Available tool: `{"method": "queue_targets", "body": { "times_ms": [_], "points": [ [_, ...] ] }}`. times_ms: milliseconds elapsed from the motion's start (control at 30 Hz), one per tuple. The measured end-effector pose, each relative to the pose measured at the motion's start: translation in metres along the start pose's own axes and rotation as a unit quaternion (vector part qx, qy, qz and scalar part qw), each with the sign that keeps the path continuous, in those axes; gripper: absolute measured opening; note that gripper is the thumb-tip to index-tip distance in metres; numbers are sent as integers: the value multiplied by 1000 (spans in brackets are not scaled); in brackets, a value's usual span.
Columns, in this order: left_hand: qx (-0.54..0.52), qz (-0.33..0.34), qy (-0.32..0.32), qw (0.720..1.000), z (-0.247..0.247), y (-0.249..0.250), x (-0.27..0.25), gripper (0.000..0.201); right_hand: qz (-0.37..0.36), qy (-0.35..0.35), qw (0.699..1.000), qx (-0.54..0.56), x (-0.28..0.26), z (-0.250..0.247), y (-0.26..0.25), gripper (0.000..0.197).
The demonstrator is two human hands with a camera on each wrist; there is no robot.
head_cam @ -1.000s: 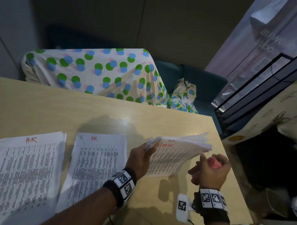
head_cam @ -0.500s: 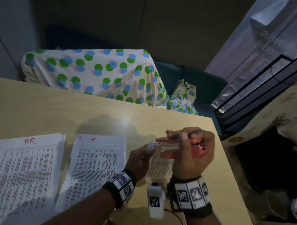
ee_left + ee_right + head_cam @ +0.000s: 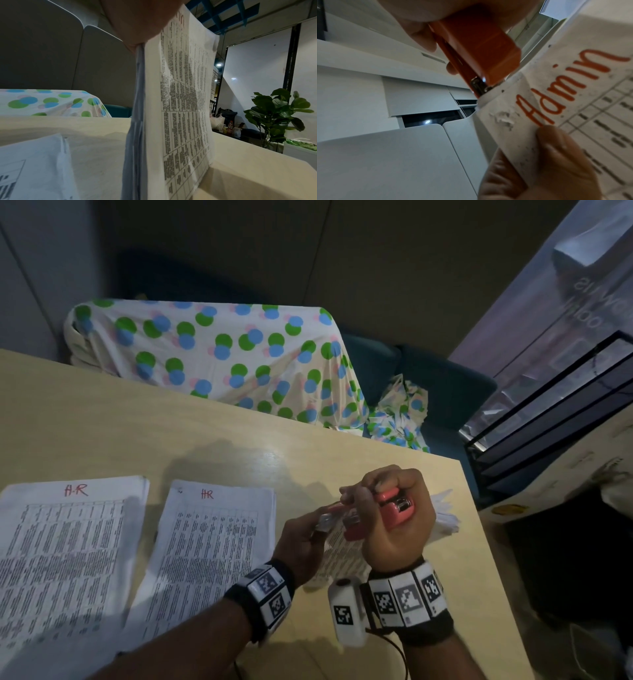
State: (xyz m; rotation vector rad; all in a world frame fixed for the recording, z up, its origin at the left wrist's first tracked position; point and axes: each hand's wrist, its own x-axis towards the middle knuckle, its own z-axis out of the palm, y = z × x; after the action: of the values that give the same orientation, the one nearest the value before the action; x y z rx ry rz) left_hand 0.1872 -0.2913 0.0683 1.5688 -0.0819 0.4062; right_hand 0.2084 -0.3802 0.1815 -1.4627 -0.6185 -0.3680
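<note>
My right hand grips a pink-red stapler, fingers curled over its top; in the right wrist view the stapler has its metal nose at the top corner of a paper stack marked "Admin". My left hand pinches that stack near the same corner and holds it up off the table. The left wrist view shows the stack edge-on, lower end on the table, with my thumb at its top. Much of the stack is hidden behind my hands in the head view.
Two printed stacks marked "HR" lie on the wooden table: one at the left, one beside it. A dotted cloth covers a seat beyond the table. Black rails and a cardboard box stand right of the table's edge.
My right hand rose from the table's right side with the stapler and came over the stack's corner. The left hand tilted the stack up more steeply.
</note>
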Motion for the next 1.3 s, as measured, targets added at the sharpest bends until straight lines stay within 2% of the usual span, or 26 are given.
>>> {"method": "queue_targets", "body": {
  "times_ms": [167,300,433,633,833,967,1133,1200,1300],
  "points": [
    [-1,-5,-2,1000,1,0,1,30,-9,20,1000,-5,-3,3,4,24],
    [-2,-1,0,1000,3,3,1,29,15,42,999,0,-5,6,8,21],
    [-4,-1,-2,1000,4,3,1,46,69,55,996,-6,-5,6,11,18],
    [-2,-20,-17,1000,7,0,-1,26,80,72,994,-34,-2,9,14,13],
    [-30,-16,-12,999,7,-1,-1,30,79,89,991,-58,-1,14,22,33],
    [-46,0,-7,999,6,0,-1,35,83,98,990,-54,0,18,25,40],
    [-31,21,-11,999,7,-1,-2,52,103,85,989,-65,5,18,26,42],
    [-6,13,-23,1000,6,-2,-3,48,109,81,988,-72,6,18,26,39],
    [16,-26,-59,998,4,-4,-6,22,129,81,985,-80,6,20,26,34]
  ]
}}
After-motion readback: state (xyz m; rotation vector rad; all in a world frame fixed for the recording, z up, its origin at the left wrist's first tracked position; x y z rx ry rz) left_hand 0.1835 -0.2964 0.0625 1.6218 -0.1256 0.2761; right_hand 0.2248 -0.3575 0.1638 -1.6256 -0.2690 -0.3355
